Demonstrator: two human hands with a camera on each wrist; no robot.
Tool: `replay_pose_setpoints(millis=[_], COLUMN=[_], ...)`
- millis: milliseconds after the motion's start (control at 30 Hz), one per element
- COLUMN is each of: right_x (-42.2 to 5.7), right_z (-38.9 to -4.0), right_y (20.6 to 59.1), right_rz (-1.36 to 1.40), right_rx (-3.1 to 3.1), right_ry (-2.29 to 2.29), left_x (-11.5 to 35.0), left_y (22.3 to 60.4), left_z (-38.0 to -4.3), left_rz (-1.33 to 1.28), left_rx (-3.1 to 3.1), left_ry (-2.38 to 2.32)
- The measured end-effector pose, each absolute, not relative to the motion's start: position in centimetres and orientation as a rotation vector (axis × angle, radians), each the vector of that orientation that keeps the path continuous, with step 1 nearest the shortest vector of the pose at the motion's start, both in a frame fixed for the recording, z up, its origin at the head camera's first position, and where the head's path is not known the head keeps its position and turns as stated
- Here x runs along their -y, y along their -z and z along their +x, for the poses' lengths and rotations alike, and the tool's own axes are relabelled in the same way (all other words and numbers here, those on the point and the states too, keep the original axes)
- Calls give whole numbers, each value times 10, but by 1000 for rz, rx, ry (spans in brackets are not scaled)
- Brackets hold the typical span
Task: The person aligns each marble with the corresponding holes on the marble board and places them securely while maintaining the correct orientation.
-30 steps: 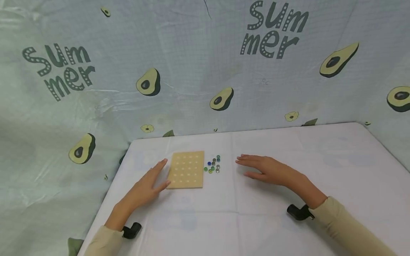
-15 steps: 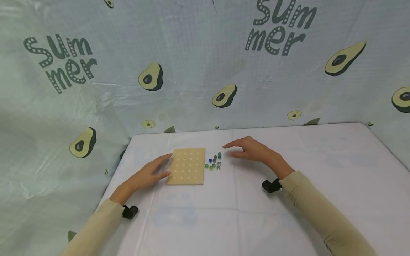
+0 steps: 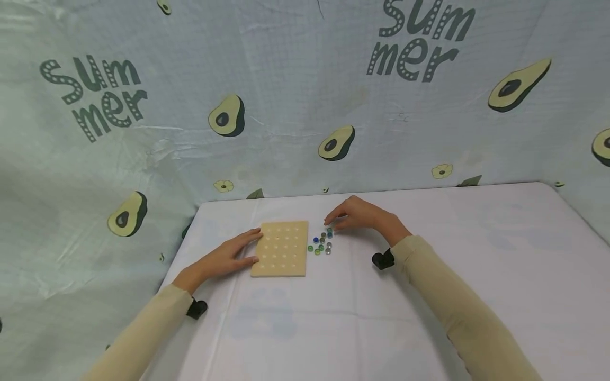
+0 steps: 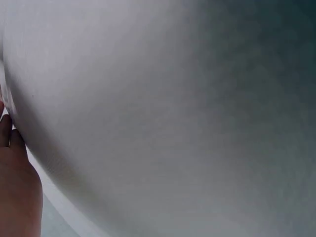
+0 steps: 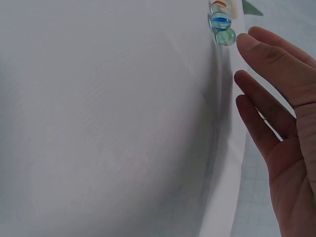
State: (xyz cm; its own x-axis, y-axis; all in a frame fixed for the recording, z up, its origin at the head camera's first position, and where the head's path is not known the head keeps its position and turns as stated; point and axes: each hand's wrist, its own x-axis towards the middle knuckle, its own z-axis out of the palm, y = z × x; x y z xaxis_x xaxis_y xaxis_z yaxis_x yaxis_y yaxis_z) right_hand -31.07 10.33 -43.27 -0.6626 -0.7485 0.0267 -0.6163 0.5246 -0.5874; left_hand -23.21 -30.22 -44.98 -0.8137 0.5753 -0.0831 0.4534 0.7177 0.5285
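Note:
A light wooden board (image 3: 281, 271) with rows of small round hollows lies left of centre on the table. My left hand (image 3: 225, 257) rests its fingertips and thumb along the board's left edge; in the left wrist view only part of this hand shows at the left border. Just right of the board lie several glass marbles (image 3: 316, 240), blue, green and clear. My right hand (image 3: 360, 214) is at the far end of this group, fingers bent down. In the right wrist view its thumb tip is right beside a pale green marble (image 5: 225, 36), next to a blue-striped marble (image 5: 220, 21).
A white cloth covers the table (image 3: 305, 328). Behind it hangs a pale curtain (image 3: 286, 69) printed with avocados and lettering. Each wrist wears a small black camera, such as the right wrist camera (image 3: 383, 260).
My right hand has moved left and away from me to the marbles, its fingers bending downward. My left hand has moved forward onto the board's left edge. The board and marbles have stayed in place.

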Motion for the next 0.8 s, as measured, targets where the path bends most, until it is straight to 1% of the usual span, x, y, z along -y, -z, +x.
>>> replay_pose_setpoints(millis=[167,433,800], right_x=[-103,-101,-99], right_z=[-315,-315,-315], right_y=[439,446,442], right_rz=[-1155,-1235,-1116], right_rx=[-2509,-2519,-2653], right_ry=[866,887,834], left_x=[302,305,309], left_y=[453,450,453], left_z=[-235,-236,-239], left_rz=[823,836,856], left_rx=[-2652,-2635,-2660], left_ry=[-720,-673,-674])
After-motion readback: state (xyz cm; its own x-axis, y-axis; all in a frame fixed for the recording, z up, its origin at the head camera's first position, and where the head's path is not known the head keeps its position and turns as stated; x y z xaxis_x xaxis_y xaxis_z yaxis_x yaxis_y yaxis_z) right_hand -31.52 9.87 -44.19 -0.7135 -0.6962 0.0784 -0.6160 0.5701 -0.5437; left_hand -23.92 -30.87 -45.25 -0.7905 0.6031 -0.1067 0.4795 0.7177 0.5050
